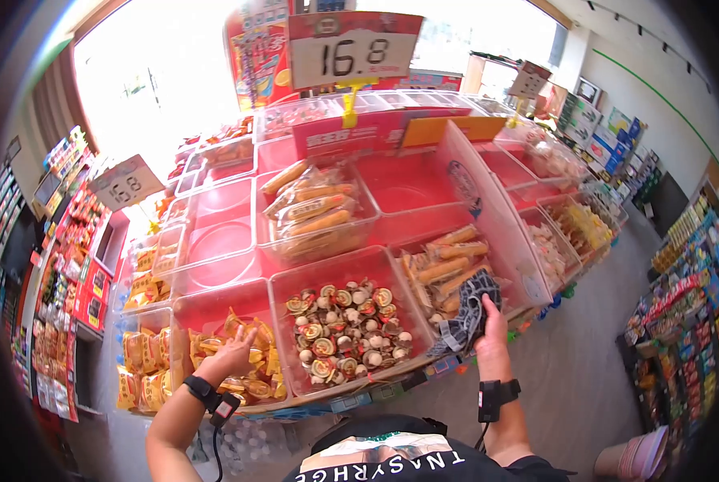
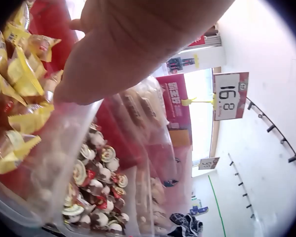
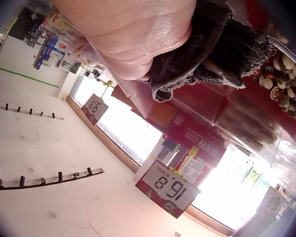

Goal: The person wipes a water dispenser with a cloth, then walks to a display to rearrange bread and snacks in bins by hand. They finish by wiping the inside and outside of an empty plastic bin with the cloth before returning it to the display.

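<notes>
1. right hand [image 1: 494,331] is clenched around a dark patterned cloth [image 1: 462,312], which bunches at the hand's 11 o'clock.
2. left hand [image 1: 232,353] lies loose, grasping nothing, on yellow-wrapped sweets [image 1: 146,353].
3. the cloth hides the right fingertips.
4. count: one cloth, two hands, two legible "16.8" price signs [image 1: 351,50].

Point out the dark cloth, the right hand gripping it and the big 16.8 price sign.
dark cloth [image 1: 464,313]: head view, on its hanging middle part.
right hand [image 1: 494,329]: head view, on the back of the hand.
16.8 price sign [image 1: 351,53]: head view, on the white face by the digits.
</notes>
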Tool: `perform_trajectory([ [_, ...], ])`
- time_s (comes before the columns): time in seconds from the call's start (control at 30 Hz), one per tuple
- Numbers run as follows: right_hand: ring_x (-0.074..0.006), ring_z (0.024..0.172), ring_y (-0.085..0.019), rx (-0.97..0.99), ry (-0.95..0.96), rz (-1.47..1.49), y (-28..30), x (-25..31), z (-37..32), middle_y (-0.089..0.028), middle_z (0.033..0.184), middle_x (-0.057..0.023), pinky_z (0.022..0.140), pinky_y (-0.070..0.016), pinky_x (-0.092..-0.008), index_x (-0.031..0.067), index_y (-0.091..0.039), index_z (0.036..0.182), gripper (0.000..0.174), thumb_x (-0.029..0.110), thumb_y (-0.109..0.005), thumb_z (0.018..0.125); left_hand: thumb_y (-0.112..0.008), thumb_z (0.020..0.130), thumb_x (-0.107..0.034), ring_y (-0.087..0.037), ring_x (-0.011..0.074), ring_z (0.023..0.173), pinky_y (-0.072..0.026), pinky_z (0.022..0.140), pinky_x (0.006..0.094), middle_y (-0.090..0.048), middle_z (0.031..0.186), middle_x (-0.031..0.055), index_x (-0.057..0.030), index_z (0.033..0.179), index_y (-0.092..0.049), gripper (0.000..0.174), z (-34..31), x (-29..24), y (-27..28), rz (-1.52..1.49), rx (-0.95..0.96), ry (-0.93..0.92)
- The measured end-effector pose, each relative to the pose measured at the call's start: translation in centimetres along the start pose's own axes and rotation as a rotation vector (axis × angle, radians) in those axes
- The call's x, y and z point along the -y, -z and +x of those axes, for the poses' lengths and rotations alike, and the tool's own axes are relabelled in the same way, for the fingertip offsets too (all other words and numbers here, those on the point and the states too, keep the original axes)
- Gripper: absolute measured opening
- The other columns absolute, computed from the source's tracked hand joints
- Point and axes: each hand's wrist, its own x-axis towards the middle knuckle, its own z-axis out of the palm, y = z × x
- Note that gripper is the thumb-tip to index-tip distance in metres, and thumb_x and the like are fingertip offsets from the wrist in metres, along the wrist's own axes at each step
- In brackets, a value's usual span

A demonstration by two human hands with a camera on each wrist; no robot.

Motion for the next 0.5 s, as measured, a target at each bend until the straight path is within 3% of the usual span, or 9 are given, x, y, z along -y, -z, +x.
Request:
perform_trajectory([
  [0.03,-0.0192,0.078,-0.061,-0.028,0.028,0.000,1.3,0.5,0.7,-0.061,0.092,-0.0066,0.069,-0.0506,-0.0322,0.0000,-0.056,0.104,0.031,0.010,-0.064,0.076,-0.065,0.071,-0.024,-0.030,0.0368,0.124,-0.0324,0.098,0.0408,-0.016,0.139,0.0241,-0.0100,0.136,-0.017,0.082,-0.1,-1.6,0.7,0.027,-0.116,0.034],
  [0.17,-0.0197,0.078,-0.061,-0.080,0.074,0.077,6.9,5.4,1.0,-0.061,0.094,-0.0072,0.070,-0.0504,-0.0323,-0.0012,-0.055,0.104,0.031,0.011,-0.063,0.077,-0.062,0.073,-0.021,-0.030,0.0369,0.123,-0.0280,0.099,0.0429,-0.028,0.134,0.0230,-0.0046,0.128,-0.034,0.064,0.3,-11.5,3.0,-0.184,-0.449,-0.166],
  [0.23,-0.0202,0.078,-0.061,-0.093,0.078,0.160,10.9,8.1,0.9,-0.061,0.095,-0.0080,0.069,-0.0505,-0.0328,-0.0009,-0.056,0.104,0.029,0.013,-0.061,0.079,-0.061,0.075,-0.025,-0.028,0.0368,0.124,-0.0260,0.100,0.0445,-0.029,0.135,0.0206,-0.0061,0.130,-0.032,0.065,0.8,-17.6,2.9,-0.208,-0.426,-0.286],
  [0.33,-0.0212,0.087,-0.060,-0.129,0.075,0.229,18.7,12.3,0.7,-0.061,0.100,-0.0078,0.078,-0.0479,-0.0340,0.0019,-0.057,0.104,0.028,0.018,-0.059,0.081,-0.061,0.075,-0.030,-0.022,0.0378,0.127,-0.0226,0.102,0.0453,-0.021,0.138,0.0225,-0.0061,0.133,-0.026,0.072,3.6,-25.4,0.0,-0.240,-0.405,-0.420],
  [0.4,-0.0212,0.090,-0.059,-0.205,0.094,0.229,23.0,15.6,-1.1,-0.061,0.102,-0.0070,0.081,-0.0465,-0.0345,0.0042,-0.057,0.106,0.030,0.024,-0.055,0.084,-0.061,0.075,-0.034,-0.018,0.0392,0.128,-0.0214,0.102,0.0450,-0.018,0.139,0.0242,-0.0028,0.134,-0.020,0.077,4.9,-30.0,-1.0,-0.369,-0.390,-0.397],
  [0.5,-0.0203,0.092,-0.058,-0.237,0.213,0.221,29.1,20.0,-4.6,-0.061,0.104,-0.0063,0.083,-0.0455,-0.0337,0.0053,-0.057,0.107,0.033,0.029,-0.052,0.085,-0.059,0.075,-0.038,-0.015,0.0409,0.128,-0.0195,0.103,0.0455,-0.014,0.138,0.0282,0.0015,0.134,-0.015,0.084,9.0,-34.6,-1.6,-0.547,-0.440,-0.223],
])
